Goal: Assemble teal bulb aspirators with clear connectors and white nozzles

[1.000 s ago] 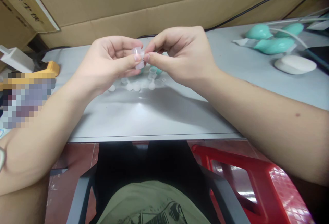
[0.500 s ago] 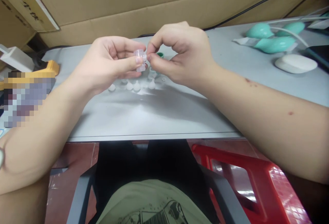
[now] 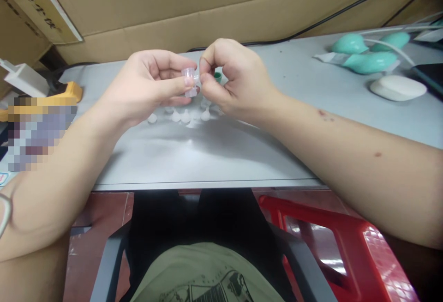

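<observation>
Between the thumb and fingers of my left hand (image 3: 148, 80) is a small clear plastic cylindrical part (image 3: 188, 82), with a short stub on its right side. My right hand (image 3: 238, 78) is closed in a pinch at that stub; whatever lies between its fingertips is too small or hidden to name. Behind the right fingers a green-lined round part (image 3: 218, 77) shows in part. Below the hands, several small white teardrop-shaped plastic pieces (image 3: 186, 117) lie in a loose row on the grey table (image 3: 207, 163).
At the right lie turquoise rounded objects (image 3: 370, 61) with a white cable and a white mouse-like object (image 3: 398, 87). A white plug adapter (image 3: 26, 79) and a yellow-edged device (image 3: 72, 92) are at the left. Cardboard (image 3: 173, 11) stands behind; a red stool (image 3: 311, 219) is below.
My right hand has shifted slightly down and turned, still pinching beside the clear part. The left hand keeps its hold almost in place. The view has moved a little.
</observation>
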### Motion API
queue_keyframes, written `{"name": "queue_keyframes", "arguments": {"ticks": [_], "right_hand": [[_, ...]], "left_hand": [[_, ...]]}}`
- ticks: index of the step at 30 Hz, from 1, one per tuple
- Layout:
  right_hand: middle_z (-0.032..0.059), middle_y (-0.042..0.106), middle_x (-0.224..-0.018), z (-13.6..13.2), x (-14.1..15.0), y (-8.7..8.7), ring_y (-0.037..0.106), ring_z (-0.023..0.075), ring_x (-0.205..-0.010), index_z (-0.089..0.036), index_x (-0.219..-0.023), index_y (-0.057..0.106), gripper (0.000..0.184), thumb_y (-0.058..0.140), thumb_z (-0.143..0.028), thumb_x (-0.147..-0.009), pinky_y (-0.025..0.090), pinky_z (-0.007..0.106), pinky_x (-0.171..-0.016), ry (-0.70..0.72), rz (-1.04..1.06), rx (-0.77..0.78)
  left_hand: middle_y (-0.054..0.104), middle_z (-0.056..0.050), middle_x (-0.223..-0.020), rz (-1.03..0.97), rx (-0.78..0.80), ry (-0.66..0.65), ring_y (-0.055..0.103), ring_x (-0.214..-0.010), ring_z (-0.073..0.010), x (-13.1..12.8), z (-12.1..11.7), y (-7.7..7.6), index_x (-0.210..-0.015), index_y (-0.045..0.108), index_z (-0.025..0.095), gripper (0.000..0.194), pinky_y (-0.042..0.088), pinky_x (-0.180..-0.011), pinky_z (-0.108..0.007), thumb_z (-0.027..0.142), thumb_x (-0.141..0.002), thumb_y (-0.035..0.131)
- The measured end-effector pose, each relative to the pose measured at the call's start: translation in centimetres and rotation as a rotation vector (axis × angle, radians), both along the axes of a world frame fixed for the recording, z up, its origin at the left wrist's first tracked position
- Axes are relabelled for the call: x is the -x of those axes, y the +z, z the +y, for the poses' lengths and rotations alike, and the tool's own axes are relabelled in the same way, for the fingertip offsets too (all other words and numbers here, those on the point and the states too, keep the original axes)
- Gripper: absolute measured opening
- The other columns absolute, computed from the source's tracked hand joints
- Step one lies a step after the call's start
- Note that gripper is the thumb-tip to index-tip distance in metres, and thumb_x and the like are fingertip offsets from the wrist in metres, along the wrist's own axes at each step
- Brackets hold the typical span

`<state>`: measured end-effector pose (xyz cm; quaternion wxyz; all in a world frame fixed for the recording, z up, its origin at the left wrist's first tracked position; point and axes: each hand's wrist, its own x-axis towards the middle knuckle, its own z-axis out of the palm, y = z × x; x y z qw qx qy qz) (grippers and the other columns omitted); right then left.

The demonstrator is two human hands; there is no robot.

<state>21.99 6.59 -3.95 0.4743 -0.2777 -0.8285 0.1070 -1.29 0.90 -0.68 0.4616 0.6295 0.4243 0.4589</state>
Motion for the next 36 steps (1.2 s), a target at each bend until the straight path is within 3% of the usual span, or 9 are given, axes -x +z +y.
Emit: {"name": "queue_keyframes", "arguments": {"ticks": [4,9,12,15,19,23,26,32,36], "right_hand": [[0.0032,0.087,-0.105,0.1,0.0,-0.3,0.083,0.0319,-0.1,-0.034,-0.09,0.064,0.026,0.085,-0.027,-0.104,0.074,0.052,-0.1,0.038,0.129,0.027],[0.006,0.092,-0.111,1.3,-0.8,-1.1,0.084,0.032,-0.105,-0.035,-0.099,0.083,0.02,0.093,-0.047,-0.112,0.073,0.053,-0.108,0.163,0.157,-0.004],[0.0068,0.091,-0.11,1.6,-0.9,-1.0,0.083,0.0326,-0.105,-0.034,-0.097,0.079,0.028,0.096,-0.051,-0.112,0.072,0.054,-0.11,0.183,0.142,0.002],[0.0059,0.089,-0.108,1.1,-0.8,-0.5,0.084,0.0347,-0.108,-0.034,-0.094,0.069,0.031,0.089,-0.049,-0.113,0.071,0.056,-0.11,0.112,0.072,-0.023],[0.0065,0.087,-0.111,0.5,-0.5,0.0,0.084,0.0372,-0.111,-0.034,-0.097,0.059,0.024,0.075,-0.044,-0.114,0.067,0.061,-0.112,0.009,-0.059,-0.107],[0.0084,0.083,-0.108,0.6,-0.2,0.1,0.083,0.0393,-0.109,-0.034,-0.095,0.052,0.028,0.075,-0.04,-0.109,0.065,0.061,-0.11,-0.001,-0.103,-0.104],[0.0091,0.081,-0.106,0.6,0.0,0.1,0.082,0.0396,-0.106,-0.033,-0.094,0.049,0.031,0.072,-0.045,-0.11,0.064,0.061,-0.106,0.027,-0.086,-0.097],[0.0075,0.083,-0.106,0.3,-0.2,-0.1,0.082,0.0378,-0.104,-0.034,-0.094,0.051,0.027,0.073,-0.046,-0.106,0.066,0.059,-0.102,0.031,-0.014,-0.092],[0.0042,0.09,-0.108,0.5,-0.5,-0.3,0.084,0.0344,-0.102,-0.036,-0.094,0.064,0.021,0.078,-0.047,-0.106,0.072,0.055,-0.099,0.124,0.087,-0.071]], "left_hand": [[0.098,-0.008,-0.116,-0.005,-0.022,0.004,0.098,-0.122,-0.0364,0.4,0.1,-0.1,-0.12,0.095,0.021,0.021,0.084,-0.122,-0.061,0.019,-0.105,0.109],[0.096,-0.005,-0.112,-0.003,-0.039,0.003,0.099,-0.114,-0.0328,0.6,0.1,0.2,-0.118,0.096,0.024,0.021,0.087,-0.116,-0.057,0.014,-0.104,0.108],[0.094,-0.003,-0.104,0.01,-0.024,0.027,0.1,-0.109,-0.0309,0.2,0.1,0.5,-0.114,0.095,0.024,0.021,0.087,-0.114,-0.056,0.008,-0.104,0.106],[0.093,-0.004,-0.103,0.018,-0.011,0.029,0.1,-0.112,-0.0316,-0.1,-0.1,0.6,-0.112,0.097,0.022,0.019,0.087,-0.115,-0.054,0.005,-0.107,0.102],[0.096,-0.009,-0.113,-0.004,-0.013,-0.008,0.098,-0.119,-0.0355,0.1,-0.4,0.5,-0.119,0.098,0.019,0.011,0.083,-0.124,-0.062,0.011,-0.112,0.102],[0.095,-0.011,-0.115,-0.008,0.006,-0.006,0.097,-0.124,-0.0406,0.2,-0.4,0.4,-0.122,0.097,0.019,0.014,0.078,-0.132,-0.071,0.014,-0.11,0.104],[0.094,-0.009,-0.11,0.002,0.01,0.009,0.098,-0.122,-0.04,0.0,-0.3,0.4,-0.118,0.097,0.02,0.013,0.08,-0.128,-0.068,0.014,-0.11,0.104],[0.096,-0.007,-0.111,-0.022,-0.007,-0.003,0.099,-0.116,-0.0337,0.1,0.0,0.3,-0.119,0.099,0.021,0.015,0.087,-0.114,-0.053,0.013,-0.107,0.104],[0.096,-0.005,-0.11,-0.01,-0.009,-0.029,0.099,-0.118,-0.0342,0.6,0.2,0.1,-0.12,0.098,0.024,0.018,0.086,-0.117,-0.057,0.018,-0.106,0.108]]}}
